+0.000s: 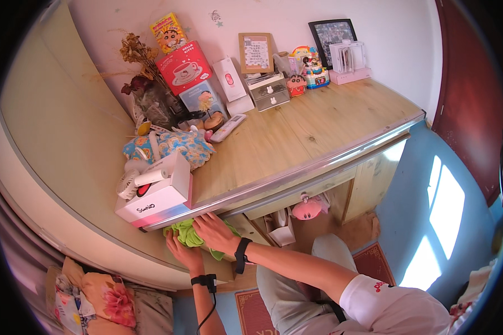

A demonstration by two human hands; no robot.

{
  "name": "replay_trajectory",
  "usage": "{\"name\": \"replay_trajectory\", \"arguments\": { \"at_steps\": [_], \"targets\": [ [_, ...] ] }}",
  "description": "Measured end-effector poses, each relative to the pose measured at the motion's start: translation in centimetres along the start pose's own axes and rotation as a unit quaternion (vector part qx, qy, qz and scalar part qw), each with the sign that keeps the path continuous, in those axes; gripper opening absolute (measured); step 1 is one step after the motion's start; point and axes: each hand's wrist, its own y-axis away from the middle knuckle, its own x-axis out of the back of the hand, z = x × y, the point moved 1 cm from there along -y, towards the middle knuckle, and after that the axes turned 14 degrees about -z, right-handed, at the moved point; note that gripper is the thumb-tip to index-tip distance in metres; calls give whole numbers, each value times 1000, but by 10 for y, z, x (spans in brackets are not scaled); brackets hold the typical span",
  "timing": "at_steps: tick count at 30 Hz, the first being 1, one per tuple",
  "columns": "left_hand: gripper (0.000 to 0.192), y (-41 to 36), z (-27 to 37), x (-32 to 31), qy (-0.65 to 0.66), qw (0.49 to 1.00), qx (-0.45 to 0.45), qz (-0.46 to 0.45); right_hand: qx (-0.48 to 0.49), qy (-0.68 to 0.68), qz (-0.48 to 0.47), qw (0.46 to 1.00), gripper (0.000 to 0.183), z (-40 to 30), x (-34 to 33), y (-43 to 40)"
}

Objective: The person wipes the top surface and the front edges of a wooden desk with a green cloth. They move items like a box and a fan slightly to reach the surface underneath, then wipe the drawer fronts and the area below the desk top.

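Observation:
Under the front edge of the wooden desk [272, 146], at its left end, both hands are on a bright green cloth [188, 233]. My left hand [183, 250] grips the cloth from the near left, its fingertips partly hidden in the folds. From the right, my right hand [215, 234] is closed over the bunched fabric, fingers reaching up to the desk's edge. One end of the cloth hangs below the right hand. Directly above stands a white and pink box [157, 201] with a white handheld fan [140, 182] lying on it.
A pink plush pouch [308, 209] hangs from the drawer knob. Boxes, including a red one [184, 69], dried flowers [138, 50] and a small drawer organizer [270, 92] line the wall. A tall cabinet [58, 104] flanks the desk's left. Patterned cushions [109, 299] lie at lower left.

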Motion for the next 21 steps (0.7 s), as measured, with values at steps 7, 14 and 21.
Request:
{"name": "replay_trajectory", "arguments": {
  "at_steps": [7, 14, 21],
  "targets": [
    [41, -14, 7, 11, -40, 998, -38, -16, -1, -18, 11, 1000, 20, 4, -4, 1],
    [38, -3, 51, 1, -11, 998, -53, -32, 10, 4, 29, 1000, 19, 51, 25, 42],
    [49, 34, 160, 15, 265, 958, -40, -99, -126, -480, -42, 867, 64, 92, 110, 144]
  ]
}}
